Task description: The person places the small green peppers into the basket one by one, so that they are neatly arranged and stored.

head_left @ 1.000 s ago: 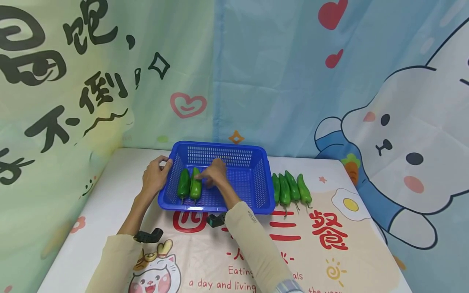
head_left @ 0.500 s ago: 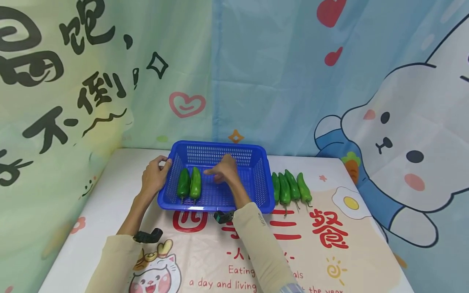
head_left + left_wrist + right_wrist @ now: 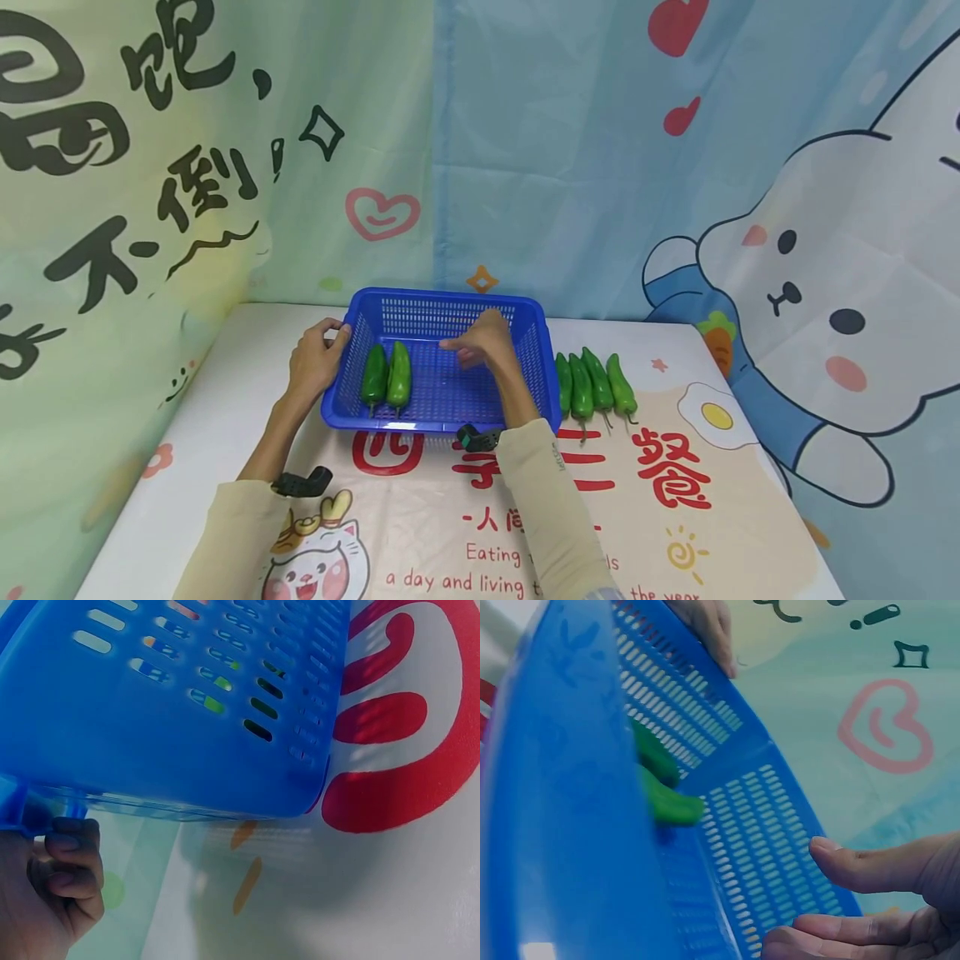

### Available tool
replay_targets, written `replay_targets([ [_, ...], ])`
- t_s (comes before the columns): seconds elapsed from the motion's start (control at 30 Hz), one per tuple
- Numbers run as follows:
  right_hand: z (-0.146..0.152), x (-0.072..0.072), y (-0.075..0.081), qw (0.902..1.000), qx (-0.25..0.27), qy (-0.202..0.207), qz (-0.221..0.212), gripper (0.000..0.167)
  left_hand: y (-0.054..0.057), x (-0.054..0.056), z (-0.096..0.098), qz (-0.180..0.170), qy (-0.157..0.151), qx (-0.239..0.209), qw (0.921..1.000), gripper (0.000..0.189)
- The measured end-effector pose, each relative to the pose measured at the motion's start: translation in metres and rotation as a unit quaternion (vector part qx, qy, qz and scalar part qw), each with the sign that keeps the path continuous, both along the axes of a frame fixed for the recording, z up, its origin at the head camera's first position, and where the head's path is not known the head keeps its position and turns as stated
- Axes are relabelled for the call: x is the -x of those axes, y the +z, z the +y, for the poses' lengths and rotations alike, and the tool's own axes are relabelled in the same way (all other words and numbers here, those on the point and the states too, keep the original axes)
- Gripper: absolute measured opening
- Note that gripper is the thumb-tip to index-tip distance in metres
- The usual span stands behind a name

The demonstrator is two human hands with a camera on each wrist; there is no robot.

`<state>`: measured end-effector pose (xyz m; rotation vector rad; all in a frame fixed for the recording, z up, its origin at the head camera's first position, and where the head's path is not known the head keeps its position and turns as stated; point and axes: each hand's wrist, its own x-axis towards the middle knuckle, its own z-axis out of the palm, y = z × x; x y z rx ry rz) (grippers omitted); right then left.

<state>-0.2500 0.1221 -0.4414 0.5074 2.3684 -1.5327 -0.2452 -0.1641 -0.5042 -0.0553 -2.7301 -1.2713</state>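
A blue plastic basket (image 3: pixel 442 427) with slotted walls stands on the table. Inside its left part lie two green chili peppers side by side, a darker one (image 3: pixel 374 379) and a lighter one (image 3: pixel 400 377), stems toward the front. My left hand (image 3: pixel 317 360) grips the basket's left rim; in the left wrist view its fingers (image 3: pixel 79 862) curl under the rim. Over the basket's right half hovers my right hand (image 3: pixel 487 340), holding nothing. In the right wrist view its thumb (image 3: pixel 870 866) is stretched out, apart from the fingers.
Just right of the basket, several green chili peppers (image 3: pixel 597 382) lie in a row on the printed tablecloth (image 3: pixel 645 533). Behind the table hangs a cartoon-printed curtain (image 3: pixel 517 192).
My right hand has moved rightward, from beside the lighter pepper to the basket's right half. Both peppers in the basket stay in place, and my left hand keeps its grip on the rim.
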Motion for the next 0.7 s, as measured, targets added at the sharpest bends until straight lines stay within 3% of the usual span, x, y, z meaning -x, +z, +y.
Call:
replay_targets([
  [0.27, 0.022, -0.009, 0.006, 0.9995, 0.016, -0.004, 0.027, 0.069, 0.0, 0.0, 0.0, 0.006, -0.002, -0.006, 1.0, 0.044],
  [0.7, 0.053, -0.016, 0.015, 0.9993, 0.031, 0.02, -0.008, 0.061, 0.002, -0.001, 0.0, 0.003, -0.007, -0.005, 1.0, 0.046],
])
